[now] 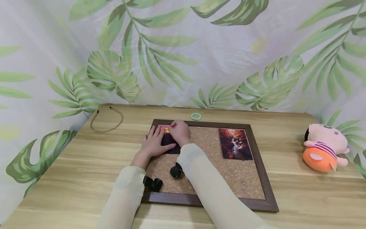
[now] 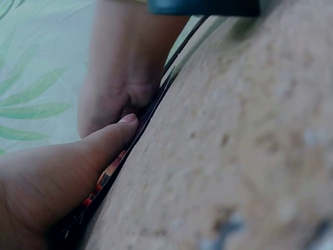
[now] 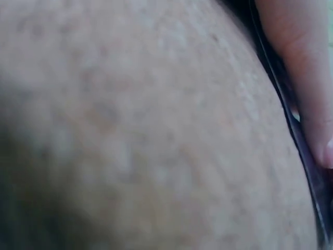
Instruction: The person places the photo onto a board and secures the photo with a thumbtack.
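Note:
At the upper left of the framed corkboard (image 1: 208, 178) lies a dark picture (image 1: 171, 149) with an orange glow near its top. My left hand (image 1: 154, 144) rests on it with straight fingers, thumb spread across its lower part. The curled fingers of my right hand (image 1: 180, 132) pinch the end of a thin pink strip (image 1: 164, 126) along the picture's top edge. In the left wrist view, the left thumb (image 2: 112, 138) lies along the picture, near the right hand (image 2: 125, 94). A finger (image 3: 304, 78) touches the dark sheet in the right wrist view.
A second picture (image 1: 235, 144), a stream among red trees, lies at the board's upper right. Behind the board sits a pale green ring (image 1: 196, 116). A cord loop (image 1: 121, 121) lies far left, a pink and orange plush toy (image 1: 324, 148) far right. Black devices (image 1: 176, 171) sit at the wrists.

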Demonstrator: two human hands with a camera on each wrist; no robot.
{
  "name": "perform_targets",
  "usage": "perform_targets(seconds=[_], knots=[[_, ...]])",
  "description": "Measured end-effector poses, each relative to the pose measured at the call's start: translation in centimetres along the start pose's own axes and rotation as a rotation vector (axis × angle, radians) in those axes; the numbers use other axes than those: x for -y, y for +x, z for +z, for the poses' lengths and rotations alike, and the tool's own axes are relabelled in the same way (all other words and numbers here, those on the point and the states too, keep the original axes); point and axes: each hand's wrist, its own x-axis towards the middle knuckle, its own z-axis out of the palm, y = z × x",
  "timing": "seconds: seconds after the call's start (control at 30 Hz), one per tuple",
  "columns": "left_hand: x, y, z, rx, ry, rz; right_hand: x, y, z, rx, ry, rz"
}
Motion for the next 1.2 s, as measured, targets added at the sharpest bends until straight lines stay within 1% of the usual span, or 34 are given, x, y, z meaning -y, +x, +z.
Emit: perform_targets(seconds=[0.13,0.23,0.47,0.53,0.6,0.73,0.83,0.93,0.97,1.07,1.17,1.2], knots=[[-0.2,0.1,0.0,-0.011,-0.012,0.008,-0.3,0.0,0.0,-0.019,0.035,-0.017],[-0.3,0.3,0.1,-0.006,-0.008,0.008,-0.5,0.1,-0.2,-0.017,0.041,-0.021],[-0.4,0.6,0.2,0.000,-0.007,0.019,-0.4,0.2,-0.7,-0.007,-0.022,-0.013],[-0.5,0.7,0.2,-0.001,-0.010,0.024,-0.3,0.3,-0.9,0.003,-0.036,-0.009],[-0.5,0.7,0.3,-0.001,-0.013,0.025,-0.4,0.3,-1.1,0.020,-0.029,-0.002],[-0.5,0.7,0.4,0.006,-0.016,0.017,-0.7,0.3,-1.5,0.059,-0.002,-0.012],[-0.3,0.7,0.4,0.001,-0.035,0.010,-0.6,0.4,-2.0,0.119,0.040,-0.018],[-0.1,0.8,0.2,-0.034,-0.090,0.009,-0.1,0.7,-2.8,0.200,0.064,-0.028],[0.1,0.9,0.1,-0.045,-0.111,0.006,-0.6,1.4,-2.5,0.220,0.096,-0.058],[0.3,1.1,-0.1,-0.073,-0.187,-0.004,-0.4,1.8,-3.6,0.352,0.232,-0.036],[0.4,1.3,-0.3,-0.069,-0.254,-0.016,-0.6,1.8,-5.2,0.484,0.405,0.016],[0.3,1.4,-0.5,-0.069,-0.276,-0.018,0.0,1.2,-6.5,0.519,0.416,0.053]])
